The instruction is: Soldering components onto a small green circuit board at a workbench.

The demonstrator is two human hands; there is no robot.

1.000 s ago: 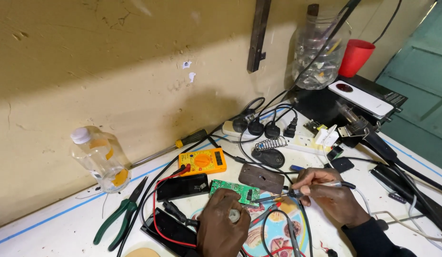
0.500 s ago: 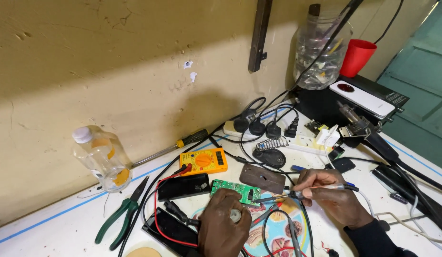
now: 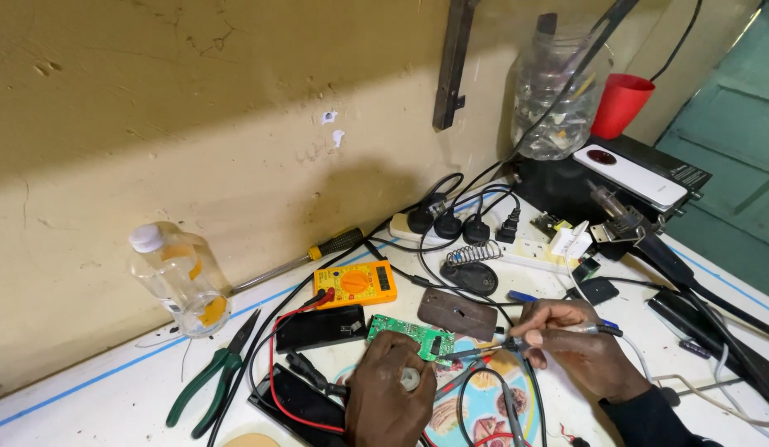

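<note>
Left hand (image 3: 390, 397) pins a light, stiff, likely fragile green circuit board (image 3: 411, 336) by its edge; right hand (image 3: 576, 343) pinches a soldering iron (image 3: 533, 335) pen-style.

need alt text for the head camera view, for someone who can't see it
A person's right hand holds a soldering iron like a pen, its tip at the edge of a small green circuit board, while the left hand rests beside the board. Around them on a cluttered white bench lie a yellow multimeter, green-handled pliers and a clear plastic bottle.
</note>
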